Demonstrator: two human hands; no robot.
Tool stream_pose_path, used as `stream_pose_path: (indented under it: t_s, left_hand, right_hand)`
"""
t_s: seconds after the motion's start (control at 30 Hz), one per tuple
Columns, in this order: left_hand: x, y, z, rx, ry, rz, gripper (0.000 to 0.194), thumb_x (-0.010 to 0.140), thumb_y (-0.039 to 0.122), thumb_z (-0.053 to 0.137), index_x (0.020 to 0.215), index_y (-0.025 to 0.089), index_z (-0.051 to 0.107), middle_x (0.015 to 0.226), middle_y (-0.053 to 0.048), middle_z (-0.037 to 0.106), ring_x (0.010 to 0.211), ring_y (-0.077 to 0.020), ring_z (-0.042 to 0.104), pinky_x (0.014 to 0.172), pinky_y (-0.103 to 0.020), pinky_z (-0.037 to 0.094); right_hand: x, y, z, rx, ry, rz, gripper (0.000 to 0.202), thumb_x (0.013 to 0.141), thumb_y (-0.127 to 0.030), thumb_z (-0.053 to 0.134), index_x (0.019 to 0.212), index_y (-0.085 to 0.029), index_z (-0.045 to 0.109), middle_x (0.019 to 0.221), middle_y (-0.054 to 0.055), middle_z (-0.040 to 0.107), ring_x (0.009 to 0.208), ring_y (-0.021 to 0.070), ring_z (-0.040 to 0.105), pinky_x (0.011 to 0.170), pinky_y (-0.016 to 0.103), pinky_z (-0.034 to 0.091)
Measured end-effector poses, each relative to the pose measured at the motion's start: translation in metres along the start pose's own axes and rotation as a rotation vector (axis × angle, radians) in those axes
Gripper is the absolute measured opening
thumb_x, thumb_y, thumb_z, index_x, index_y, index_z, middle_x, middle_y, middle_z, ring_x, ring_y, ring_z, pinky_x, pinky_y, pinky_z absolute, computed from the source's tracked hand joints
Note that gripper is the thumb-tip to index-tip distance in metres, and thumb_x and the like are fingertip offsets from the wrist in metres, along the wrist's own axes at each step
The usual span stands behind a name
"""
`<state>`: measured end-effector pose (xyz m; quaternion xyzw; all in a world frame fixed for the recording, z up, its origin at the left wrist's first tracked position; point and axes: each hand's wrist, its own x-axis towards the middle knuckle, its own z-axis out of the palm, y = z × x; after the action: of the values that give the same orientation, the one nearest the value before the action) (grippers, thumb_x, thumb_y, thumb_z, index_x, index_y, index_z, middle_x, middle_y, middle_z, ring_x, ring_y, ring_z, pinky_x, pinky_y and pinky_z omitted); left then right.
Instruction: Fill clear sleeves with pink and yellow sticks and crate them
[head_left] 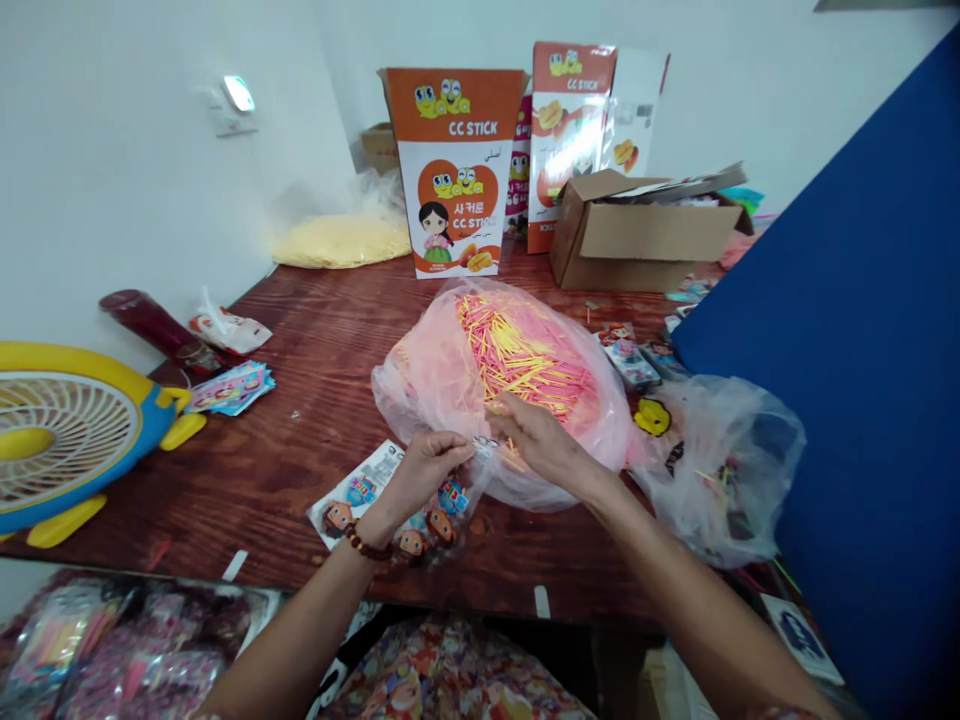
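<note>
A large clear bag (pixel 420 380) lies open on the table, full of thin pink and yellow sticks (pixel 517 360). At its near side my left hand (pixel 431 465) is closed, pinching the edge of a small printed plastic packet (pixel 484 443). My right hand (pixel 536 440) is just to the right, over the sticks, with its fingers pressed together. What those fingers hold is hidden. A few yellow sticks show right below them. Flat packets (pixel 356 495) with cartoon faces lie under and beside my left wrist.
A yellow and blue fan (pixel 142 430) stands at the left, near a dark red bottle (pixel 161 325) and a stack of cards (pixel 234 387). Behind are a CC Stick box (pixel 457 170) and an open cardboard box (pixel 645 235). A clear bag (pixel 750 440) sits right, beside a blue panel (pixel 855 330).
</note>
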<state>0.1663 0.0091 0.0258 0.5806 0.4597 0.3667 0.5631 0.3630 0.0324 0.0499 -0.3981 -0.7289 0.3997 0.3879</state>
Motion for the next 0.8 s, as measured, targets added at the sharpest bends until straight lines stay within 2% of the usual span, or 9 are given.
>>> stream_pose_path:
  t_s: [0.13,0.2,0.3,0.47,0.63,0.8]
  left_hand:
    - [-0.002,-0.003,0.002,0.031,-0.023,0.093,0.033,0.086,0.039,0.060,0.065,0.014,0.063,0.060,0.001,0.056,0.059,-0.0106,0.048,0.059,-0.023,0.037]
    - [-0.002,-0.004,0.005,0.040,-0.030,0.113,0.034,0.087,0.040,0.059,0.065,0.014,0.061,0.060,0.002,0.054,0.059,-0.0101,0.046,0.059,-0.023,0.036]
    - [-0.001,-0.005,0.009,0.031,-0.043,0.125,0.035,0.088,0.041,0.059,0.066,0.014,0.060,0.061,0.002,0.052,0.059,-0.0098,0.044,0.058,-0.022,0.035]
    - [0.001,-0.003,0.011,-0.047,-0.072,0.083,0.036,0.087,0.043,0.060,0.068,0.013,0.063,0.061,0.001,0.056,0.058,-0.0101,0.047,0.058,-0.022,0.037]
    - [0.002,-0.007,0.011,-0.069,-0.071,0.070,0.034,0.086,0.044,0.061,0.071,0.014,0.064,0.062,0.002,0.056,0.058,-0.0100,0.046,0.058,-0.022,0.037]
    - [0.001,-0.006,0.011,-0.068,-0.129,0.069,0.036,0.086,0.045,0.060,0.069,0.014,0.061,0.062,0.002,0.053,0.060,-0.0101,0.044,0.059,-0.023,0.036]
  right_hand:
    - [0.001,-0.014,0.003,0.448,0.380,0.008,0.021,0.095,-0.038,0.049,0.084,-0.022,0.056,0.074,-0.001,0.060,0.068,0.0141,0.057,0.071,0.029,0.046]
    - [0.003,-0.022,0.011,0.648,0.465,-0.021,0.017,0.095,-0.036,0.051,0.086,-0.022,0.057,0.074,-0.002,0.061,0.069,0.0146,0.060,0.076,0.032,0.049]
    - [0.004,-0.029,0.025,0.809,0.499,-0.046,0.015,0.094,-0.035,0.053,0.086,-0.023,0.057,0.072,-0.003,0.061,0.068,0.0148,0.061,0.078,0.034,0.051]
    - [0.002,-0.028,0.040,0.820,0.486,-0.044,0.014,0.094,-0.035,0.055,0.088,-0.023,0.058,0.073,-0.003,0.062,0.072,0.0150,0.065,0.083,0.034,0.051]
    - [-0.001,-0.022,0.041,0.853,0.500,-0.006,0.011,0.092,-0.034,0.058,0.091,-0.024,0.057,0.071,-0.005,0.064,0.069,0.0143,0.067,0.087,0.035,0.051]
    - [0.001,-0.033,0.037,0.893,0.541,-0.002,0.014,0.089,-0.036,0.061,0.088,-0.023,0.057,0.069,-0.006,0.065,0.067,0.0140,0.067,0.092,0.037,0.051]
